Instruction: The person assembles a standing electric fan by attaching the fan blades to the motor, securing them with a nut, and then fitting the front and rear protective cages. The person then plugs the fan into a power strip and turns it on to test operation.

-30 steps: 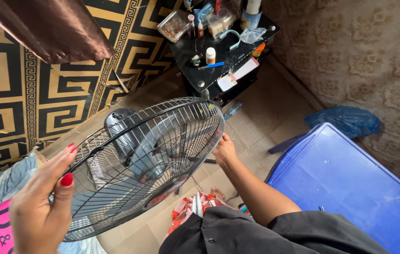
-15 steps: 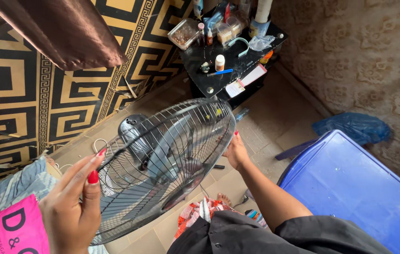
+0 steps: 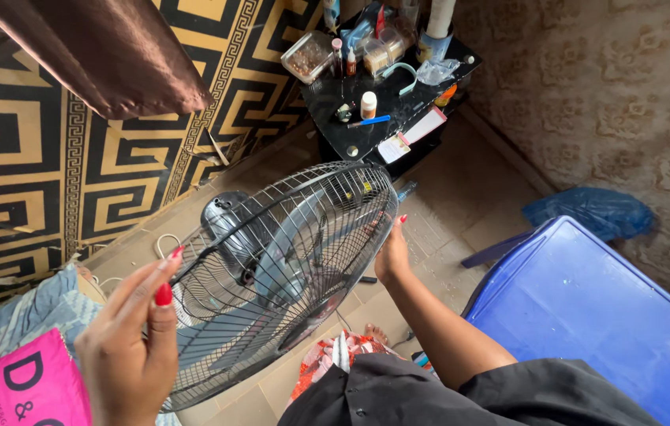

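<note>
In the head view, you have a standing fan's wire guard (image 3: 315, 207) tilted in front of you, filling the middle of the picture, with the grey blades (image 3: 283, 264) and the dark motor housing (image 3: 220, 214) visible through the wires. Your right hand (image 3: 391, 251) is at the guard's 3 o'clock edge, fingers curled around the rim wire in a narrow grasp. Your left hand (image 3: 126, 355) is at about 8 o'clock, fingers long and nearly straight, tips at the rim. Whether it actually pinches the wire cannot be told. At 12 o'clock from the guard stands a black glass table (image 3: 350, 130) crowded with small bottles and boxes. At 4 o'clock is a blue plastic table (image 3: 587, 315), with a blue bag (image 3: 595, 209) on the floor beyond it, and a pink bag (image 3: 23, 386) lies at 8 o'clock. By the look of it, you are handling the guard by its two opposite edges. Shifting it calls for a firm left-hand grip on the rim, matched to the right, so the ring stays level and clear of the blades.
</note>
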